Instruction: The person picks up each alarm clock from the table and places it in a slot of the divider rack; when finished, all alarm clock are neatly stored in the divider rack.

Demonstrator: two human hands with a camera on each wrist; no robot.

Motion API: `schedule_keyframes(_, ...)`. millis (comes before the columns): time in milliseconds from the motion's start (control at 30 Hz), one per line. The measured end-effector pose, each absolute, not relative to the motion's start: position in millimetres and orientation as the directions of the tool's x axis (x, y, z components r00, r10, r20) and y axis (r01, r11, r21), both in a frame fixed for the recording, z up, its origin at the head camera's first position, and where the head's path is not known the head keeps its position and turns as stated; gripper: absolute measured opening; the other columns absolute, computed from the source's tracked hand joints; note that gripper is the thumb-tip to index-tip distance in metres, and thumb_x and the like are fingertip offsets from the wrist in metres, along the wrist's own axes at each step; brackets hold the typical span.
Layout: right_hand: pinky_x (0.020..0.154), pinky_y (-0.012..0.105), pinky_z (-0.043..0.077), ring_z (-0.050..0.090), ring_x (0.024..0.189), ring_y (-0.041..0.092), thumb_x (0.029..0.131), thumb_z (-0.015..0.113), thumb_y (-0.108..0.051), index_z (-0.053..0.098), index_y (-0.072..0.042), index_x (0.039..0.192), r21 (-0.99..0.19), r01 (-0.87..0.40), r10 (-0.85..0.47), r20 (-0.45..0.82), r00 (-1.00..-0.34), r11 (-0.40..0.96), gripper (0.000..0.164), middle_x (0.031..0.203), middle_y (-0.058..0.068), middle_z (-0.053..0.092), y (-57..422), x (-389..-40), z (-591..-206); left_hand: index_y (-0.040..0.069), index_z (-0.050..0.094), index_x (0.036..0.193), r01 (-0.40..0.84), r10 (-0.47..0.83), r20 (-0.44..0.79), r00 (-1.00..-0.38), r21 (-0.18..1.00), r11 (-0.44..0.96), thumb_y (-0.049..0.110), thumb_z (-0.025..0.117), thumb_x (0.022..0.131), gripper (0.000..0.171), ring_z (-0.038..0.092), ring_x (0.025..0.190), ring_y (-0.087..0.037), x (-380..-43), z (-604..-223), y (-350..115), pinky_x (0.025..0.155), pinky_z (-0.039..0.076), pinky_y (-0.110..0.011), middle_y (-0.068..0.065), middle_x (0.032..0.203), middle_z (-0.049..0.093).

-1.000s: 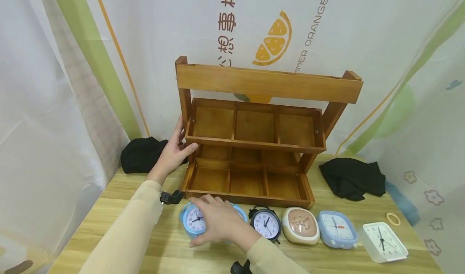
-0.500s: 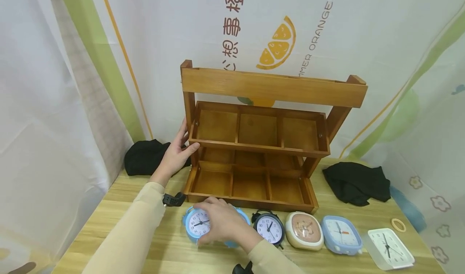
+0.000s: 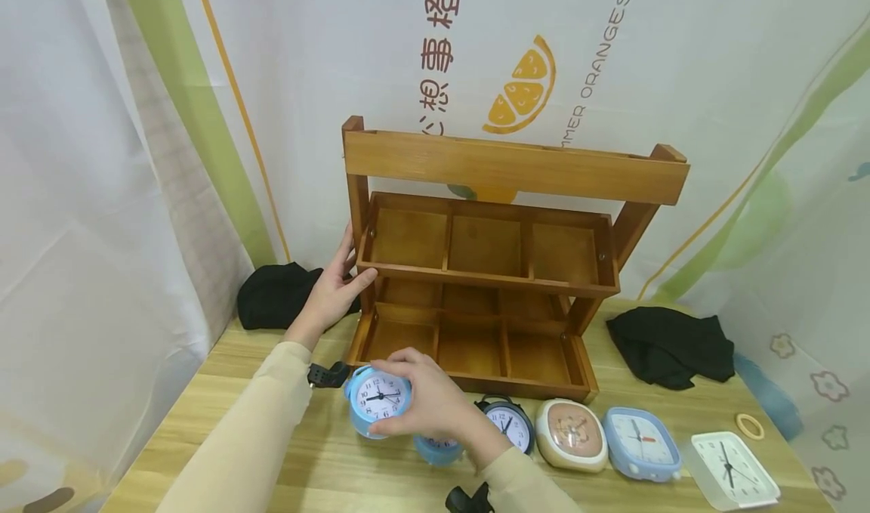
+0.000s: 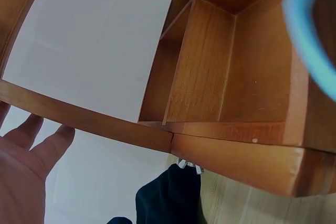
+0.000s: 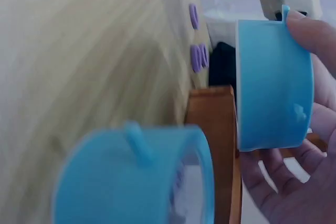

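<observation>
My right hand (image 3: 435,398) pinches a round light-blue alarm clock (image 3: 379,397) by its sides, thumb and fingers around the case. It is held just off the table, face up toward the head camera. A second blue alarm clock (image 3: 438,451) sits below that hand, partly covered by it. In the right wrist view the held clock's blue case (image 5: 273,85) shows side-on. My left hand (image 3: 333,292) touches the left upright of a brown two-tier wooden shelf (image 3: 516,168), with fairly straight fingers (image 4: 55,145) against the wood. The shelf's divided trays hold nothing.
Right of the blue clocks stand a black alarm clock (image 3: 508,424), a cream one (image 3: 571,434), a pale-blue one (image 3: 642,442) and a white one (image 3: 734,471). A wooden ring (image 3: 750,425) lies behind. Black cloths (image 3: 669,343) flank the shelf; purple rings (image 5: 196,57) lie left.
My right hand has lifted the left blue clock slightly off the table, uncovering more of its face. The left hand stays on the shelf's upright. The head view has shifted a little.
</observation>
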State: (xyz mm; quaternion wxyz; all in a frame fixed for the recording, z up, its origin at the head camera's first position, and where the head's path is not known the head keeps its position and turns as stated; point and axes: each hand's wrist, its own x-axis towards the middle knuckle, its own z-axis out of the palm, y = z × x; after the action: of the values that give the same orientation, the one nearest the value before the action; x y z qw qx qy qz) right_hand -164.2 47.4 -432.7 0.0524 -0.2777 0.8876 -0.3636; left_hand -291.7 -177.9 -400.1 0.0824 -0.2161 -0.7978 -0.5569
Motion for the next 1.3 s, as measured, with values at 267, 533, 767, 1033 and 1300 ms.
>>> schedule_keyframes(267,0.096,0.043,0.053,0.055,0.121,0.021,0.077,0.091,-0.054,0.058,-0.025,0.152,-0.695,-0.409,-0.400,0.188,-0.897,0.592,0.087,0.143,-0.001,0.054,65.9,-186.1,-425.6,0.045,-0.004,0.166,0.441,0.254,0.375,-0.892,0.846,0.298,0.030,0.060,0.108,0.088,0.026,0.153,-0.048,-291.6,-399.4,-178.8,0.114,0.035,-0.067,-0.008,0.175,0.006)
schedule_keyframes(533,0.099,0.046,0.054,0.059,0.119,0.028,0.076,0.093,-0.049,0.061,-0.015,0.149,-0.716,-0.365,-0.324,0.203,-0.924,0.595,0.086,0.144,0.011,0.055,68.4,-224.2,-436.7,0.037,-0.005,0.168,0.448,0.256,0.382,-0.888,0.845,0.292,0.027,0.060,0.108,0.089,0.025,0.154,-0.049,-292.3,-401.2,-179.4,0.114,0.033,-0.068,-0.010,0.175,0.006)
schedule_keyframes(767,0.100,0.045,0.052,0.059,0.115,0.025,0.078,0.092,-0.049,0.059,-0.014,0.150,-0.728,-0.305,-0.308,0.134,-0.942,0.614,0.087,0.146,0.012,0.054,63.3,-238.0,-445.1,0.036,-0.006,0.168,0.451,0.260,0.382,-0.887,0.837,0.308,0.034,0.059,0.108,0.088,0.024,0.154,-0.048,-290.9,-400.6,-177.9,0.114,0.034,-0.068,-0.008,0.175,0.004)
schedule_keyframes(1033,0.105,0.058,0.046,0.055,0.127,0.036,0.078,0.092,-0.050,0.058,-0.014,0.151,-0.668,-0.279,-0.284,0.104,-0.953,0.690,0.088,0.150,0.013,0.052,57.2,-237.4,-451.7,0.036,-0.006,0.168,0.440,0.240,0.378,-0.894,0.839,0.319,0.033,0.058,0.109,0.087,0.024,0.153,-0.050,-287.6,-402.6,-177.9,0.114,0.033,-0.069,-0.005,0.176,0.000)
schedule_keyframes(1300,0.106,0.071,0.036,0.053,0.134,0.035,0.080,0.088,-0.054,0.075,-0.022,0.130,-0.517,-0.283,-0.292,0.065,-0.954,0.808,0.060,0.143,0.004,0.063,52.3,-234.1,-449.0,0.036,-0.006,0.168,0.441,0.238,0.378,-0.895,0.831,0.338,0.035,0.057,0.109,0.086,0.024,0.154,-0.049,-290.1,-402.7,-176.8,0.115,0.032,-0.068,-0.004,0.176,-0.001)
